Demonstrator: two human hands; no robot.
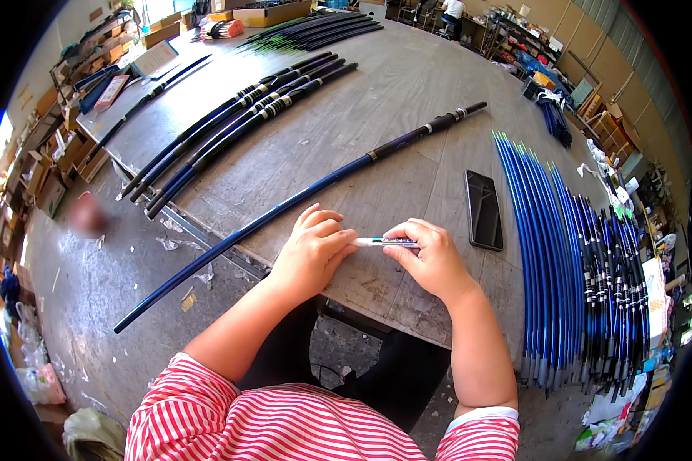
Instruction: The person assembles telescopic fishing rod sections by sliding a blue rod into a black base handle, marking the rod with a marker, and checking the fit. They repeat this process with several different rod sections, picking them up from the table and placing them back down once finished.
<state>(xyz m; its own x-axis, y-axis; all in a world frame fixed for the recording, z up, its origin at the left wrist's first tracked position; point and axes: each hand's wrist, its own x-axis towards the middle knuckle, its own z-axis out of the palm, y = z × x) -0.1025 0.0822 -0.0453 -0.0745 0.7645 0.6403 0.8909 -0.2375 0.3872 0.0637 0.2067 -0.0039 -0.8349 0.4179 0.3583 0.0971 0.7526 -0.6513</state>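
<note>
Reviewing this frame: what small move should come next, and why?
Perhaps gently try uncapping the slim pen-like item: the left hand pinches its white end, which may be a cap, while the right hand grips the other end.

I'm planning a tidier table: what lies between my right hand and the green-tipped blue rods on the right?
In the head view, a dark phone lies between your right hand and those blue rods, slightly farther from you than the hand.

On the table, a rod lies behind the marker, a phone to the marker's right.
</note>
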